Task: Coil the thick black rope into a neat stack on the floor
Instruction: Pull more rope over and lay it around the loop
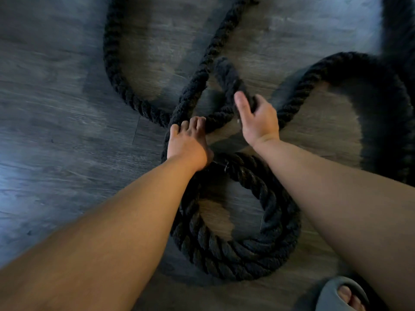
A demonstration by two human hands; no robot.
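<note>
A thick black twisted rope [235, 248] lies on the dark wood floor. Near me it forms a small coil of two or three turns between my forearms. Beyond the coil the rope runs off in wide loose bends to the upper left [112, 70] and the right [381, 113]. My left hand [188, 142] is closed over the rope at the coil's far left edge, fingers curled on a strand. My right hand [256, 117] grips a raised, blurred length of rope just above the coil, thumb up.
A foot in a grey open-toe slipper [343, 295] stands at the bottom right, close to the coil. Grey wood-look floor planks [56, 108] stretch to the left of the rope.
</note>
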